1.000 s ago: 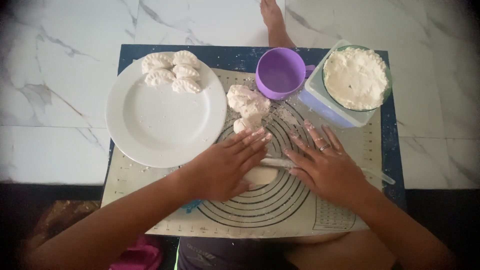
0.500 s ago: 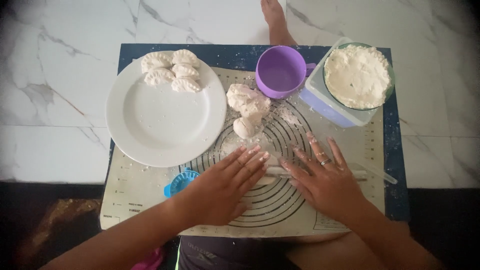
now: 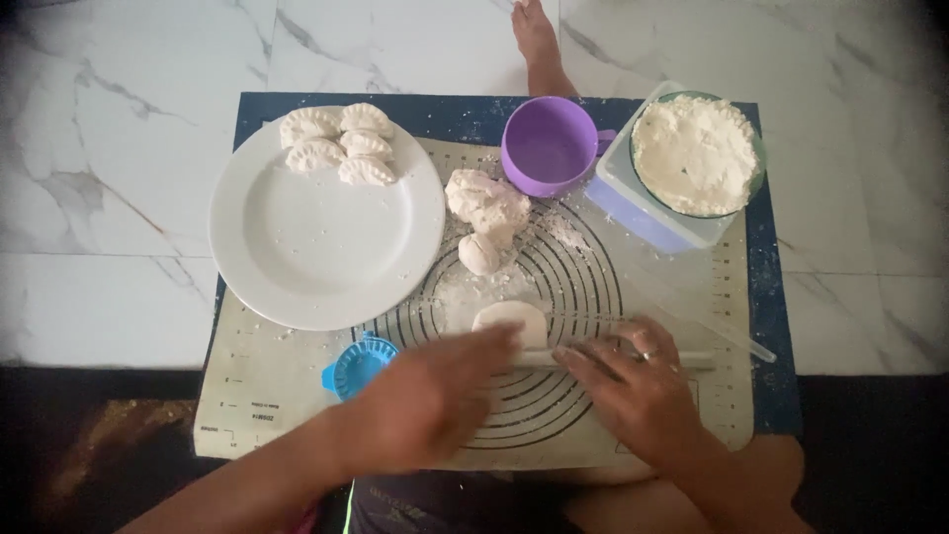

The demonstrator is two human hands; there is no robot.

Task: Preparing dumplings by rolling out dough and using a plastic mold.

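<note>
A: Both hands have slid back toward the near edge of the mat (image 3: 297,396) since a second ago, and the dough disc (image 3: 511,321) that was under the palms now shows ahead of the fingertips.

B: Left hand (image 3: 435,396) is flat and open, palm down, blurred mid-stroke. Right hand (image 3: 633,391) is open too, fingers spread over the thin rolling pin (image 3: 692,358), pressing rather than gripping.

A: The disc sits near the centre of the mat's ring pattern, just touching the pin. The dough lump (image 3: 486,210) waits toward the far edge, the white plate (image 3: 326,267) with folded dumplings (image 3: 339,146) is at the far-left corner, the blue press (image 3: 358,364) lies near left.

B: To roll well, I'd say keep even pressure from both palms, and use the rings to judge roundness.

A: Flour bowl (image 3: 697,153) and purple cup (image 3: 551,145) stand along the far edge.
</note>
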